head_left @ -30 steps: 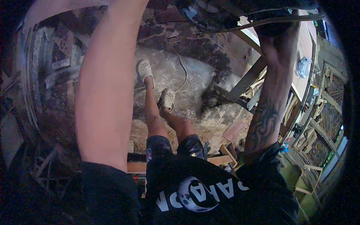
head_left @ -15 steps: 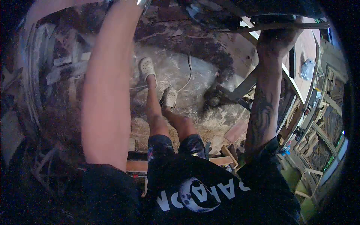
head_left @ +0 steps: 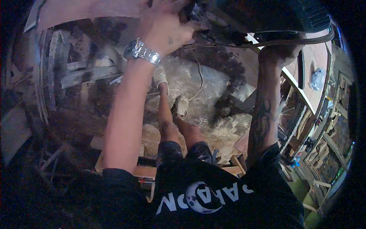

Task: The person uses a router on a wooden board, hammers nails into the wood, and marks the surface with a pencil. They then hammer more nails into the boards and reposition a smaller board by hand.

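My left hand (head_left: 167,28), with a metal watch (head_left: 143,52) on the wrist, is at the top of the view in front of a wooden panel (head_left: 87,11). Its thumb stretches right, apart from the fingers, toward the front end of a dark corded power tool (head_left: 263,17). The fingertips are blurred and partly cut off by the frame's edge. On the right, my right hand (head_left: 282,53) is closed around the tool's underside, mostly in shadow. A cable (head_left: 305,41) crosses over this hand. The tool's exact kind is too dark to make out.
Below are the dusty floor (head_left: 213,76), a thin pale cord (head_left: 201,78) and my feet in pale clogs (head_left: 182,105). Timber pieces (head_left: 91,76) stand at left. A pale board (head_left: 314,87) with a plastic bag (head_left: 317,79) is at right, beside stacked wood scraps (head_left: 320,152).
My left hand has come down into view from above the top edge, now beside the tool's front end. The view has shifted slightly; my right hand keeps its hold on the tool.
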Demonstrator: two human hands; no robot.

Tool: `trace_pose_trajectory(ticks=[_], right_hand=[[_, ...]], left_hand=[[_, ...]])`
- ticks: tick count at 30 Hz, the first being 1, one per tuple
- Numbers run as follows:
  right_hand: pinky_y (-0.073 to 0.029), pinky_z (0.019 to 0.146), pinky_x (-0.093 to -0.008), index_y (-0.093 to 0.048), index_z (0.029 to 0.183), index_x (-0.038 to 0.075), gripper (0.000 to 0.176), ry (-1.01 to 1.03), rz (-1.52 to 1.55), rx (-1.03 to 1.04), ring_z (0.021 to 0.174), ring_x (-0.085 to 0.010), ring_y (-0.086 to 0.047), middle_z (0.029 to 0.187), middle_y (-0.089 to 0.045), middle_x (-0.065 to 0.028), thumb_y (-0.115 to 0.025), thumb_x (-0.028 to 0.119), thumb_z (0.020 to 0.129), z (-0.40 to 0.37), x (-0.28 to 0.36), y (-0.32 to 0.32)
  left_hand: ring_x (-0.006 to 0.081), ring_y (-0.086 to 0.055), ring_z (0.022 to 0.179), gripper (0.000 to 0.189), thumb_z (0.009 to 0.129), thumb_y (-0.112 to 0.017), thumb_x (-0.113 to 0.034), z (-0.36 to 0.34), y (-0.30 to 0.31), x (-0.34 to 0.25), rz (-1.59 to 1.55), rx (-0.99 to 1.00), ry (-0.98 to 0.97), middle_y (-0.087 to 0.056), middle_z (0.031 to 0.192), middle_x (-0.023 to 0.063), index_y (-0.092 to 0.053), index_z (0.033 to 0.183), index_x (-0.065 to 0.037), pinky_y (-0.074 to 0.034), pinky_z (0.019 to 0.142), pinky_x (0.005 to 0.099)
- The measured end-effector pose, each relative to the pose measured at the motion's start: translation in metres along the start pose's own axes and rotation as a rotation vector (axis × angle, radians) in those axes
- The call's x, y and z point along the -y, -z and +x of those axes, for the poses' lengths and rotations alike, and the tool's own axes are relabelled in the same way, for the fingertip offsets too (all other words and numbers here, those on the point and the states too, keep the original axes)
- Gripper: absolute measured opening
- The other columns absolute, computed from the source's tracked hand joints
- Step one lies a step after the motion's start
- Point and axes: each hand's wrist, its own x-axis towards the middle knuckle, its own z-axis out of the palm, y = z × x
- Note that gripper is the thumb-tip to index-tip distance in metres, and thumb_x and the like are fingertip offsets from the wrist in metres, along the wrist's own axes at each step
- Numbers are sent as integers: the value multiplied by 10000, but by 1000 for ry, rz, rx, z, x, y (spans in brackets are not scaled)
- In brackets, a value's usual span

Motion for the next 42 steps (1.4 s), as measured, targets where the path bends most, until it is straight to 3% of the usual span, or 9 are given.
trace_pose_trajectory(ticks=[2,8,11,27,30,33,36,39,42], right_hand=[[-541,973,-505,-485,1435,135,579,31,-66,45,1219,-352,-585,1379,-547,-148,-465,514,997,4,-6,6],[-545,975,-518,-498,1407,146,557,28,-106,-30,1207,-358,-592,1347,-567,-144,-460,519,995,20,-14,5],[-544,817,-376,-545,1289,91,416,76,192,61,916,-195,-655,996,-648,-61,-493,415,1034,31,-26,12],[-554,828,-403,-530,1260,133,463,73,114,62,903,-236,-643,986,-622,-65,-545,502,981,50,-25,-5],[-575,784,-412,-525,1234,128,460,87,102,61,879,-233,-644,963,-613,-60,-541,511,980,55,-28,-5],[-593,724,-417,-521,1200,126,441,92,144,102,823,-226,-646,923,-608,-54,-535,509,982,60,-32,-5],[-601,661,-404,-515,1154,133,407,71,173,174,737,-219,-648,862,-604,-46,-545,498,978,69,-31,-8],[-598,616,-376,-508,1085,143,377,35,185,188,670,-205,-644,811,-599,-34,-566,495,966,80,-33,-8],[-595,596,-354,-501,1032,150,367,72,187,198,654,-191,-646,800,-604,-27,-580,502,960,100,-48,1]], left_hand=[[265,-380,1474,746,819,-713,-424,1,-3,2,10,6,8,-497,1531,123,-524,1453,-80,-220,1225,542],[282,-379,1473,762,847,-681,-495,11,-3,-4,-30,9,26,-495,1529,135,-509,1460,-75,-235,1219,541],[302,-397,1460,747,863,-662,-506,13,-2,-2,-82,-19,-45,-496,1524,147,-510,1458,-81,-256,1205,548],[344,-536,1321,669,864,-701,-365,34,-17,8,-100,-139,-79,-584,1408,214,-531,1414,-25,-355,1140,530],[344,-540,1317,681,863,-699,-354,42,-22,9,-143,-154,-112,-585,1397,232,-519,1419,-5,-351,1147,533],[369,-555,1296,703,861,-703,-367,50,-20,10,-148,-22,-31,-582,1389,255,-508,1430,-4,-352,1144,546],[396,-575,1263,698,864,-704,-396,57,-20,10,-218,-87,-52,-580,1384,268,-529,1409,3,-357,1135,554],[413,-579,1245,685,870,-696,-425,64,-28,16,-114,-154,-141,-590,1379,253,-548,1393,-8,-366,1128,552],[397,-568,1264,679,869,-691,-470,73,-24,15,-202,-74,-110,-602,1372,237,-575,1364,-21,-367,1130,544]])
